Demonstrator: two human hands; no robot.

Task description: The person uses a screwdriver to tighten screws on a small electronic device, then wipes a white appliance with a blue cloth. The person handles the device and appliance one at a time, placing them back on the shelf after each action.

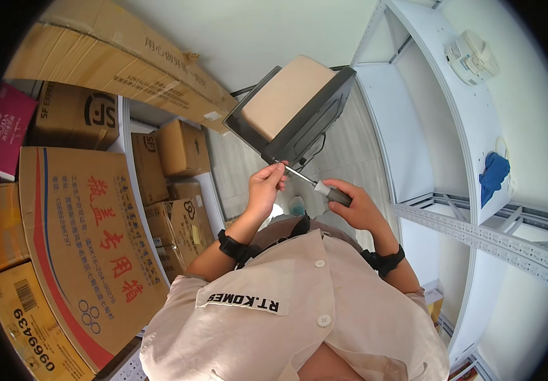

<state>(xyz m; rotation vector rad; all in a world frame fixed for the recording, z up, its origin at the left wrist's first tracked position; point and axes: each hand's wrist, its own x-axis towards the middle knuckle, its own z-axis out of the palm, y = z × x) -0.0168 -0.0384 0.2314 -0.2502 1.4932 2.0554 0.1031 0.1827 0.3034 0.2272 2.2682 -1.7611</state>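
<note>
- While white shelving (125, 127) loaded with cardboard boxes lines the left side, a second white shelving unit (388, 108) rises on the right, with a white bucket (472, 57) and a crumpled blue cloth or glove (495, 174).
- A long carton (121, 57) lies atop the left side, above a magenta box (6, 130) and a large carton with red print (90, 254).
- Between the shelves is a grey, wood-grained floor (366, 159), with a pale wall (210, 38) behind.
- The right hand (356, 206) curls around the dark handle of a screwdriver (322, 187), thumb and fingers wrapped on it.
- The left hand (265, 190) pinches at the tip end of the shaft, fingertips drawn together; whether they also grip a small part is too small to tell.
- The screwdriver spans the gap between both hands, slanting up and left toward the near corner of a dark grey frame (315, 130).
- That frame, tilted and holding a tan slab (290, 95), stands just beyond the hands.
</note>
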